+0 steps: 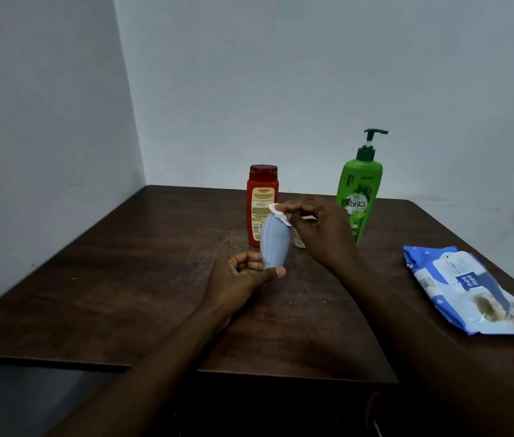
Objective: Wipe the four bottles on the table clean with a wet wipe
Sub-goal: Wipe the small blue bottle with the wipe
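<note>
Fingers (251,262) of my left hand (239,279) and the thumb curled round the lower end of the blue bottle (276,244), holding it up over the table (154,279), slightly tilted. My right hand (321,228) pinches the wet wipe (279,212), bunched small, against the bottle's top end.

Step in hand, as I judge it: wiping the blue one, working at its top. Body below the wipe not yet covered by cloth.

Others: red bottle (260,197) upright just behind the blue. Green pump bottle (359,197) upright, right of my right hand. A small pale bottle (299,242) mostly hidden behind that hand; can't make out more. Pack of wipes (469,288) lies flat, well apart to the right.

Next move, my guess: draw the wipe down the sides while the left hand turns the bottle. Needs a firm hold below, since a wet surface may slip.
</note>
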The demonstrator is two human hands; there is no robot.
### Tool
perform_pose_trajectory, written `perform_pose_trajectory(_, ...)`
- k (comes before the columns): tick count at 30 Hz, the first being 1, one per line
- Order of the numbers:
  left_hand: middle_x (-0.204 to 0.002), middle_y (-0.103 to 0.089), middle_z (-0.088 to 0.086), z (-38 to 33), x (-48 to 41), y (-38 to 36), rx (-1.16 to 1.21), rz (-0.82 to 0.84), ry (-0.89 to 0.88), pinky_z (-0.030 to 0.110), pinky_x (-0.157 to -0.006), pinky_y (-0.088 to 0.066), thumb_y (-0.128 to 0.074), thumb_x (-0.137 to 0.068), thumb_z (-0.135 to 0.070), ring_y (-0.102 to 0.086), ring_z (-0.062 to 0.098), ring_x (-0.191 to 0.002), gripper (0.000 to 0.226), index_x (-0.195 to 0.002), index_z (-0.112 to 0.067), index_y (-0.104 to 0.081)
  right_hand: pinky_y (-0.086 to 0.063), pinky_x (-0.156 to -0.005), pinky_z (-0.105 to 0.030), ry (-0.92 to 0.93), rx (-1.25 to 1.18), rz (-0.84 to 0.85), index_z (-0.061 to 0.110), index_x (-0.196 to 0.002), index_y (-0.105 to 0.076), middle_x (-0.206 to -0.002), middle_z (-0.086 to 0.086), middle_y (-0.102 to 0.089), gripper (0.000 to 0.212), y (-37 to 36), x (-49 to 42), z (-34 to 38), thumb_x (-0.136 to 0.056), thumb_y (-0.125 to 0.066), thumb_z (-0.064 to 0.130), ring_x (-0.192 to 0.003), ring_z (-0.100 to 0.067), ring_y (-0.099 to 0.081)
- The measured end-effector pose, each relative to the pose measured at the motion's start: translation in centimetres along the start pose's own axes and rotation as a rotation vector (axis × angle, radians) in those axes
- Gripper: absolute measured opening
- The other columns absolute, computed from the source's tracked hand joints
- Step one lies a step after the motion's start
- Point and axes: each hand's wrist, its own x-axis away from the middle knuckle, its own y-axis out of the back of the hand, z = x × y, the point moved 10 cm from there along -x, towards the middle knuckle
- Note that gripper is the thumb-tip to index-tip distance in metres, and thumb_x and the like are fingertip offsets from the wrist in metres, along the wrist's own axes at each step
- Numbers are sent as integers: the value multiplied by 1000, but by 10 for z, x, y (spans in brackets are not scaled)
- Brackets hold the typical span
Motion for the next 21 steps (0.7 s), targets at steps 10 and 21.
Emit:
perform_pose_trajectory(10, -108, -78, 3, -9, 10, -19, 109, 181, 3, 27, -80, -60, -89, -62, -37, -74, 17, -101, 63, -119, -16, -72, -60, -86, -38, -300, -315, -80, 26, -115, -73, -109, 10, -74, 29, -2, 44, -33, -86, -75, 24, -99, -6, -70)
perform_pose_trajectory(21, -113, -77, -6, -13, 11, -25, 156, 205, -29, 26, -82, -60, -87, -62, -39, -73, 11, -106, 64, -122, -23, -70, -57, -76, -20, -369, -230, -32, 25, -112, -75, -97, 15, -77, 30, -2, 94, -48, -83, -77, 30, -88, 2, -71)
